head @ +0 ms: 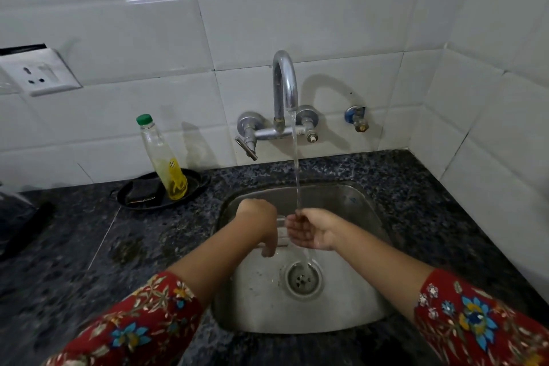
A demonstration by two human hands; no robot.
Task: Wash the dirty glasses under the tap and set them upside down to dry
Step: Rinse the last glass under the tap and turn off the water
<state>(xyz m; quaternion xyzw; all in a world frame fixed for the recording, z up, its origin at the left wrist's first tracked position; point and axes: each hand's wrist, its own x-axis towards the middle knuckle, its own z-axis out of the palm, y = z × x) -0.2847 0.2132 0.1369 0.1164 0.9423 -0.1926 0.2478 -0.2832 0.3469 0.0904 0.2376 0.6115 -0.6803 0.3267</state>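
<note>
A clear glass [282, 233] lies sideways over the steel sink [368, 214], hard to make out between my hands. My left hand [261, 223] grips it from above with curled fingers, thumb pointing down. My right hand [312, 230] is cupped palm-up just right of the glass, with its fingertips at the glass's end. Water runs from the chrome tap [285, 83] in a thin stream [296, 163] onto my right thumb and fingers, then falls to the drain [303, 279].
A bottle of yellow liquid with a green cap [165, 157] stands in a black dish [142, 196] on the dark granite counter [89, 246], left of the sink. The tap lever [246, 147] sticks out at the left. A wall socket [40, 73] is at far left, and tiled walls close the right corner.
</note>
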